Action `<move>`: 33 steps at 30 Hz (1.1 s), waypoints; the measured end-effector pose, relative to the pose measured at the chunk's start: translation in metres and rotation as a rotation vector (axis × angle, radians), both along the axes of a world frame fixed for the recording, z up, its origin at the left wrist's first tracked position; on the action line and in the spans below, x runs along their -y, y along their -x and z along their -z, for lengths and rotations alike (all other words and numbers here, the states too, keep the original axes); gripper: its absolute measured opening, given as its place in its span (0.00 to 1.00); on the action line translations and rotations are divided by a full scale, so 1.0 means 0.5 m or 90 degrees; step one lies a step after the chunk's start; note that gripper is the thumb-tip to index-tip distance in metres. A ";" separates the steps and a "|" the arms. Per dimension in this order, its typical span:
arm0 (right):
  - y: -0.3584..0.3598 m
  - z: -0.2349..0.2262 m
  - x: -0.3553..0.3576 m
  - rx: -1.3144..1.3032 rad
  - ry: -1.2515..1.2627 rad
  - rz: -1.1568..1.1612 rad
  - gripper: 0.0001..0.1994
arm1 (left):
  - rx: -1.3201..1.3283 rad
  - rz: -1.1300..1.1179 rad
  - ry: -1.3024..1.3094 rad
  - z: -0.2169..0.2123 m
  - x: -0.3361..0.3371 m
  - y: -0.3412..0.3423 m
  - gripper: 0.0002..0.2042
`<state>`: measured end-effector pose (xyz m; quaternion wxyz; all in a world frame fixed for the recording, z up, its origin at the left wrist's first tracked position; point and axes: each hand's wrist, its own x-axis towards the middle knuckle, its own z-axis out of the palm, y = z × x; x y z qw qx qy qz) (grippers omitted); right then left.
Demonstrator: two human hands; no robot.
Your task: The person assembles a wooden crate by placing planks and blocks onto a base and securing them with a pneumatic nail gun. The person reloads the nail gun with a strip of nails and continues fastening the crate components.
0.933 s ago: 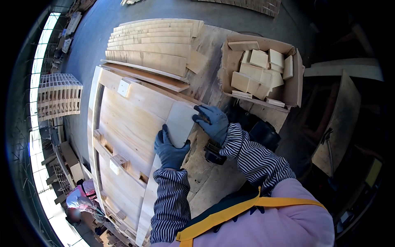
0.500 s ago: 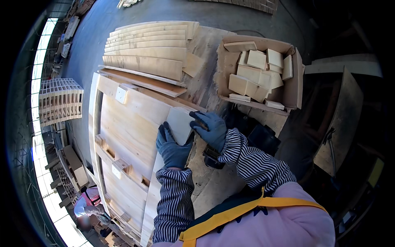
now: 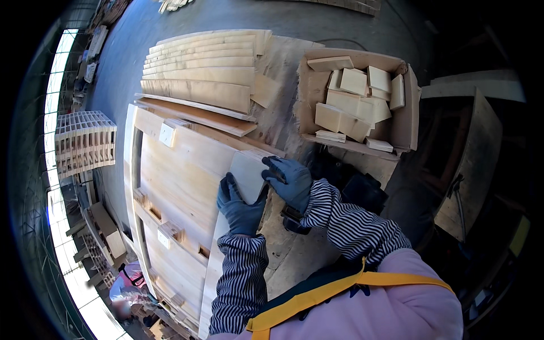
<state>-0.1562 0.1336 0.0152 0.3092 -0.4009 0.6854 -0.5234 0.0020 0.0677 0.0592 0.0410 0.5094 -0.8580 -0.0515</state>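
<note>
In the head view, a pale wooden block (image 3: pixel 248 177) lies just right of the middle of the frame's left half, at the right-hand edge of a large wooden panel (image 3: pixel 181 164). The left hand (image 3: pixel 242 211), in a blue-grey glove, holds the block's near end between spread fingers on its left side and the thumb on its right. The right hand (image 3: pixel 291 182), gloved alike, has its bent fingers at the block's right edge; whether they close on it or only press against it, one cannot tell.

Smaller wooden blocks (image 3: pixel 167 134) sit on the panel toward its upper left and lower middle. Above it, in the upper left of the frame, long thin boards (image 3: pixel 198 75) lie in an overlapping row on the worktable (image 3: pixel 289 249). A cardboard box (image 3: pixel 406 136) in the upper right holds loose wooden pieces (image 3: pixel 353 83). Dark equipment (image 3: pixel 362 191) sits just right of the right hand. Slatted wooden stacks (image 3: pixel 85 141) stand at far left, and a co-worker (image 3: pixel 129 283) bends at lower left.
</note>
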 end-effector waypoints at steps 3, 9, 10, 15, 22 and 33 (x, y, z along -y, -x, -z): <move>0.010 -0.021 -0.014 0.060 -0.008 0.027 0.21 | 0.044 -0.010 -0.009 -0.006 -0.001 0.008 0.51; -0.020 -0.090 -0.279 -0.161 -0.146 -0.080 0.26 | 0.078 -0.042 -0.042 -0.029 -0.005 0.017 0.50; -0.027 -0.097 -0.317 -0.232 -0.209 -0.128 0.28 | 0.067 -0.039 -0.039 -0.029 -0.006 0.015 0.50; -0.048 -0.076 -0.401 -0.482 -0.397 -0.217 0.37 | 0.050 -0.028 -0.019 -0.028 -0.006 0.013 0.49; -0.044 -0.022 -0.307 -0.341 -0.691 -0.294 0.49 | 0.120 -0.004 -0.077 -0.091 -0.009 -0.013 0.53; 0.132 -0.301 -0.242 -0.082 -0.533 -0.413 0.39 | 0.021 -0.038 -0.084 -0.042 -0.032 -0.121 0.46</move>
